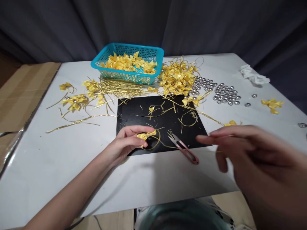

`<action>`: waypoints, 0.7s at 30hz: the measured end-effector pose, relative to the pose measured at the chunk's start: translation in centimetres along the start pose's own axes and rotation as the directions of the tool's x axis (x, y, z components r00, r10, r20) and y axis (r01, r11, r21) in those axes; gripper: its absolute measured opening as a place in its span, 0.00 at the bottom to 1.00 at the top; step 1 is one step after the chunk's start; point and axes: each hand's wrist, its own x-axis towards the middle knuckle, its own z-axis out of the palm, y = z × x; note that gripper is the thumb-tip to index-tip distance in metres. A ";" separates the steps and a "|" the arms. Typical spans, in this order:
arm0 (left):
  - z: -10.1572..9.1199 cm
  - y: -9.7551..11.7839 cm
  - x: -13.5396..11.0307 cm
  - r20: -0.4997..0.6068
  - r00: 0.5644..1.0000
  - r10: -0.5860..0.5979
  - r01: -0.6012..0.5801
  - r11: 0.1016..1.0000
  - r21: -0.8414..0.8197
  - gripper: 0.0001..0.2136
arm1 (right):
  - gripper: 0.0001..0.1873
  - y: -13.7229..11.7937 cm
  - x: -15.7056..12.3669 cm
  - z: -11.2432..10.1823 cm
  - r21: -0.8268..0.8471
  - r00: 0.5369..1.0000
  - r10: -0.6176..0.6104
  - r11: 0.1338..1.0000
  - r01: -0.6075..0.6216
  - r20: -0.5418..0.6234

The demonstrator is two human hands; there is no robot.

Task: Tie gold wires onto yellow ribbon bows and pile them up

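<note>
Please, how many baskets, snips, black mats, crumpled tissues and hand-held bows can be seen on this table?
1 blue basket
1 pink snips
1 black mat
1 crumpled white tissue
1 yellow bow, held in the left hand
Total: 5

Single head view, looking forward-down, close over table.

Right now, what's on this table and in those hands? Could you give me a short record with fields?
Left hand: pinches a yellow bow with a gold wire loop, over the near edge of the black mat.
Right hand: blurred, fingers spread, nothing visible in it, beside the pink snips.
Basket: blue, holding ribbon bows, at the far side of the table.
Elsewhere: wired bows, gold wires, silver beads.
</note>
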 end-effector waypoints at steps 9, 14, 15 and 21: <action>0.3 0.3 -0.3 0.026 0.998 -0.056 0.058 0.996 -0.061 0.14 | 0.08 -0.5 0.3 4.4 -0.071 0.890 -0.072 0.991 0.116 0.450; 0.3 0.2 -0.2 0.002 0.998 -0.056 0.056 0.996 -0.066 0.14 | 0.05 -0.6 0.4 5.6 -0.134 0.867 -0.063 0.980 0.148 0.495; 0.3 0.1 -0.1 -0.008 0.999 -0.054 0.054 0.997 -0.053 0.14 | 0.04 -0.7 0.5 5.8 -0.133 0.867 -0.065 0.980 0.149 0.494; 0.4 -0.1 -0.2 -0.077 0.997 -0.023 0.028 0.998 0.058 0.11 | 0.03 -0.7 0.8 6.4 -0.077 0.885 -0.103 0.985 0.155 0.455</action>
